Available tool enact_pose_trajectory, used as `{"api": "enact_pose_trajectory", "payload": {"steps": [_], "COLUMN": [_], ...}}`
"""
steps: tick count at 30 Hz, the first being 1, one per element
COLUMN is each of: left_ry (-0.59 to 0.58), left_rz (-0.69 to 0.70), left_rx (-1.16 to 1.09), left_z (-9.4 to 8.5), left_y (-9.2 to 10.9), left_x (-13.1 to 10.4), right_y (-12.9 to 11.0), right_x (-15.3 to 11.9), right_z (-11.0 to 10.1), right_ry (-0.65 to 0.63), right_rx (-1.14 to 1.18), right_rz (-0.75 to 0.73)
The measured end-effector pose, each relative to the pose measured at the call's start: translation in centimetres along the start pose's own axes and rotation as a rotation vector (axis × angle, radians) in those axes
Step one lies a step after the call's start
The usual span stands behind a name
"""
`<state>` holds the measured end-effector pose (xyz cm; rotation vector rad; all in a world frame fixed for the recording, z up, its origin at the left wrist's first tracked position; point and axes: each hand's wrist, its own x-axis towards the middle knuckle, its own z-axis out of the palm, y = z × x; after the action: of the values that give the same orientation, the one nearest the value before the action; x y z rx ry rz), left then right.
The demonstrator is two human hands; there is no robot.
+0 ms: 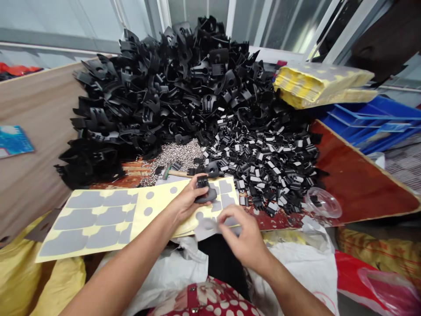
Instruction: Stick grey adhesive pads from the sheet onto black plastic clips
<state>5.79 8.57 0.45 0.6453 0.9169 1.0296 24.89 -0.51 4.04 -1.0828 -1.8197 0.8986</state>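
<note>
My left hand (188, 199) is closed around a small black plastic part (204, 188) with a hinge-like end, held over the sticker sheets. Between the thumb and fingers of my right hand (244, 235) is a grey sticker (206, 229) with a cut-out, a little blurred. It hangs just below the black part, apart from it. Under both hands lie yellow backing sheets (158, 219) with grey die-cut stickers and round dots. A hammer (177, 174) with a wooden handle rests just beyond my left hand.
Black plastic parts (164, 87) form a tall heap at the back. Silver pins (179, 154) and smaller black pieces (263, 162) are piled before it. A clear plastic bowl (324, 202), stacked yellow sheets (315, 83) and blue crates (378, 118) stand right. White bags (299, 267) cover my lap.
</note>
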Motion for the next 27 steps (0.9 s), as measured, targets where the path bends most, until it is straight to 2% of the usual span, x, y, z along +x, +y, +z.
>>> {"api": "enact_pose_trajectory", "payload": {"steps": [1,3,5,8,15,27], "left_ry": [-0.016,-0.047,-0.066,-0.07,-0.059,-0.025], "left_rz": [-0.004,-0.029,-0.061,-0.066,-0.026,-0.012], "left_rx": [-0.05,-0.17,-0.265,-0.29,-0.313,-0.354], "left_z": [0.1,0.4,0.7,0.9,0.4,0.7], "left_y": [0.1,0.0,-0.1,-0.5,-0.8,-0.7], "left_x": [-0.9,-2.9,-4.7,-6.2,-6.9,-7.2], "right_y": [0.8,2.3,3.2,3.4,3.0,3.2], "right_x": [0.7,1.9,2.8,3.2,3.0,2.7], "right_z": [0.1,0.5,1.2,2.1,2.9,3.3], "right_ry": [0.118,0.22,0.235,0.222,0.231,0.244], "right_rx": [-0.027,-0.019,0.026,0.063,0.048,0.012], "right_rz": [0.019,0.037,0.053,0.07,0.032,0.002]}}
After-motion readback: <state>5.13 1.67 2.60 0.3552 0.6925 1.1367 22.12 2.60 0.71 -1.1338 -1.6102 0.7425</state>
